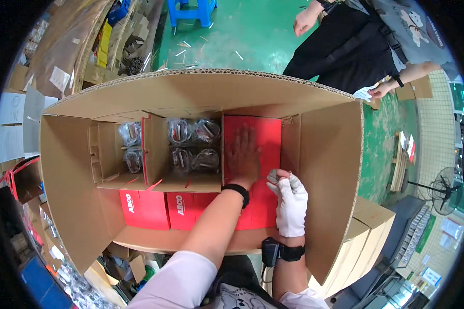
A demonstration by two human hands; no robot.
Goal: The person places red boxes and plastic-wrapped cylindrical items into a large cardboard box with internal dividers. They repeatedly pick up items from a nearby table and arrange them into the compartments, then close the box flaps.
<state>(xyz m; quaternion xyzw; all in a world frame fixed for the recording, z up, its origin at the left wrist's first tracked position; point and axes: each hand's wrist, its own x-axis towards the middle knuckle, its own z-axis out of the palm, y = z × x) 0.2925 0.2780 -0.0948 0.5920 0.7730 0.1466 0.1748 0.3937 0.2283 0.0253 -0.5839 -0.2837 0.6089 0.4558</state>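
A large cardboard carton (325, 154) stands with its flaps up before me. Inside it, red boxes (268, 139) fill the right part and the near row (144, 216). My left hand (244, 157), bare, lies flat with its fingers stretched out on a red box. Just right of it, my right hand (290, 201) wears a white glove with bare fingertips. Its fingers are curled in by the red boxes' right edge; whether anything is in them is hidden. Several clear-wrapped items (193, 144) with metal parts sit in cardboard compartments left of my left hand.
Another person (340, 56) stands beyond the carton at the far right, holding a white paper (365, 93). Closed cartons (368, 232) flank the right side. A blue stool (192, 11) is on the green floor. Left lies a wooden bench (72, 46); a fan (441, 190) is far right.
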